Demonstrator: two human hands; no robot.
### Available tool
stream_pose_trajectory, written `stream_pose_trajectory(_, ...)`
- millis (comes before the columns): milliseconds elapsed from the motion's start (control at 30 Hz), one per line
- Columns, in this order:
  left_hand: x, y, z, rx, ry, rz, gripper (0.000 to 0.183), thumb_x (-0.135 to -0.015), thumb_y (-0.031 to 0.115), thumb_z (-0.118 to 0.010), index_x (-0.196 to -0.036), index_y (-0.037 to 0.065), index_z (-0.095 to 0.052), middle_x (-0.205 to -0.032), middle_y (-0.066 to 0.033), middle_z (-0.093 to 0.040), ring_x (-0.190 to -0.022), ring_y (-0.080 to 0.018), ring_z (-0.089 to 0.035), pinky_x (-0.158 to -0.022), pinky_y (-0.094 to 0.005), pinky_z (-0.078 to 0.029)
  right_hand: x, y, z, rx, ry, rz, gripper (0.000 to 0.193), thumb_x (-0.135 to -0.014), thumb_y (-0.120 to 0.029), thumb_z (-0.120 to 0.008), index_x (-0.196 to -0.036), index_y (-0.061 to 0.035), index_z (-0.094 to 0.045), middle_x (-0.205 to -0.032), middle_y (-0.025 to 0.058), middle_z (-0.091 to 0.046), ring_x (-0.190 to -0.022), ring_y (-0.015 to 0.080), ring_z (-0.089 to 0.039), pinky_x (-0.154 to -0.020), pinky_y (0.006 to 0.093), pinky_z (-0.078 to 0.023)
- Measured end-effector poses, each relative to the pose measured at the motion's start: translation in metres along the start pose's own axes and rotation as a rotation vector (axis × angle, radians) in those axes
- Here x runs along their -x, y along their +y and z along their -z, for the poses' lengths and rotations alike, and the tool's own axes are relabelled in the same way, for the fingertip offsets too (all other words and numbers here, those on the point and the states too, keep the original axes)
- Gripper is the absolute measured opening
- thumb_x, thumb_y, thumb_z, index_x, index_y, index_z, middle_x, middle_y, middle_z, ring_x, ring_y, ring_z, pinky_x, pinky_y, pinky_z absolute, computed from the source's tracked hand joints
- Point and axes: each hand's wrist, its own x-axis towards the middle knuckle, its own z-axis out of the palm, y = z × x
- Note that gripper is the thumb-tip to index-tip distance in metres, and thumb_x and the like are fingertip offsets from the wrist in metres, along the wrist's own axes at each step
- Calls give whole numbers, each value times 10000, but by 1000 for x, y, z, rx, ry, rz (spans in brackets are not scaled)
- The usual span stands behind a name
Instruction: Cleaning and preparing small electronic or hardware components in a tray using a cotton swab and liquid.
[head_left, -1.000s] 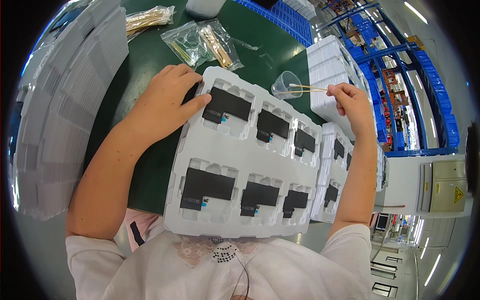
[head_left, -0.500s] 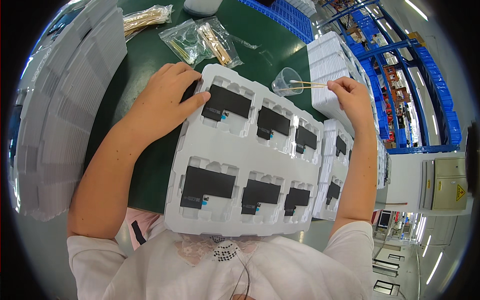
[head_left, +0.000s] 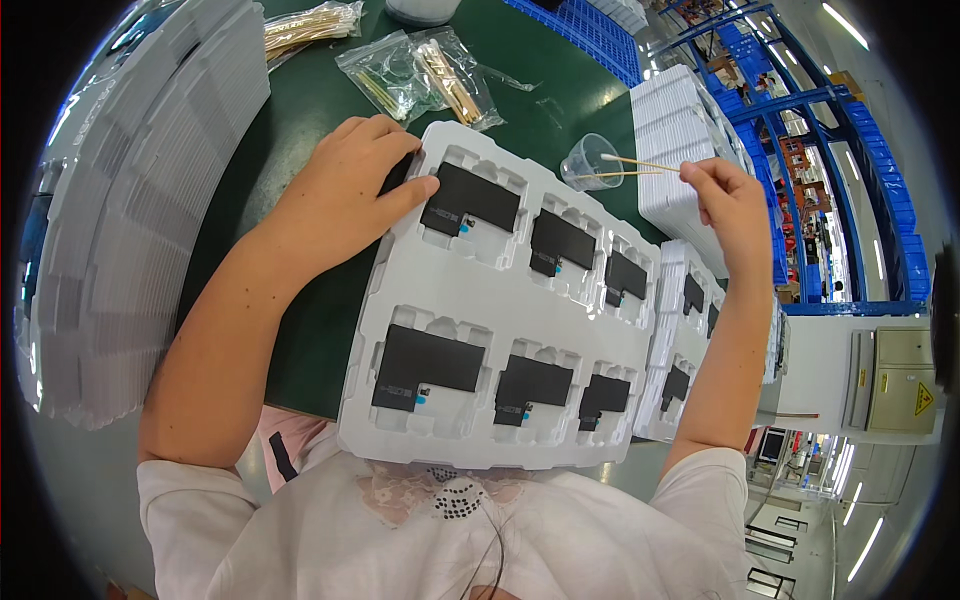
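Observation:
A white plastic tray (head_left: 470, 300) with several black flat battery-like pieces in its pockets lies tilted before me. My left hand (head_left: 345, 190) grips its far left corner, thumb on the top face near a black piece (head_left: 477, 198), the other fingers at the edge and partly hidden. Off the tray's far right side, my right hand (head_left: 728, 195) pinches thin cotton swabs (head_left: 645, 166) by their ends. Their other ends reach to a small clear plastic cup (head_left: 580, 165); whether they are inside or over its mouth I cannot tell.
Tall stacks of white trays rise at the left (head_left: 150, 220) and far right (head_left: 675, 130). More filled trays (head_left: 675, 340) sit beside mine on the right. Bags of swabs (head_left: 450, 85) lie on the green table (head_left: 545, 100), with a whitish container (head_left: 422, 10) behind.
The whole view has shifted slightly, so things sit a little farther right. My right hand with the swabs has drawn slightly right from the cup. The left hand keeps its hold on the tray.

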Motion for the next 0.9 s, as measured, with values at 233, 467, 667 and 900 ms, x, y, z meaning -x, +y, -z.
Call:
stream_pose_trajectory(233,2,-1,1,18,-20,3,345,-880,243,-633,-1092,-26,-602,-1108,-126,-584,-1107,-281,-516,-945,-363,-414,29,-16,15,-518,137,169,206,-878,-191,-685,-879,15,-692,-589,-25,-489,-525,32,-414,-503,189,-289)
stream_pose_trajectory(467,3,-1,0,8,-19,1,343,-887,243,-628,-1096,-28,-602,-1109,-130,-585,-1107,-288,-514,-939,-365,-415,48,-1,-22,-25,311,60,214,-902,-179,-666,-879,33,-680,-742,11,-619,-690,81,-553,-643,220,-434)
stream_pose_trajectory(667,-2,-4,0,47,-18,-10,301,-926,211,-565,-1098,-33,-598,-1107,-137,-584,-1103,-298,-514,-944,-368,-410,70,-1,-38,-173,783,239,157,-916,-145,-643,-937,6,-679,-802,34,-657,-707,94,-582,-684,249,-478)
stream_pose_trajectory(900,-1,-2,3,53,-47,-16,287,-923,186,-563,-1104,-35,-596,-1109,-137,-583,-1094,-296,-516,-952,-365,-404,79,15,-64,-153,371,62,184,-900,-163,-638,-905,19,-664,-650,62,-609,-581,94,-511,-556,265,-414)
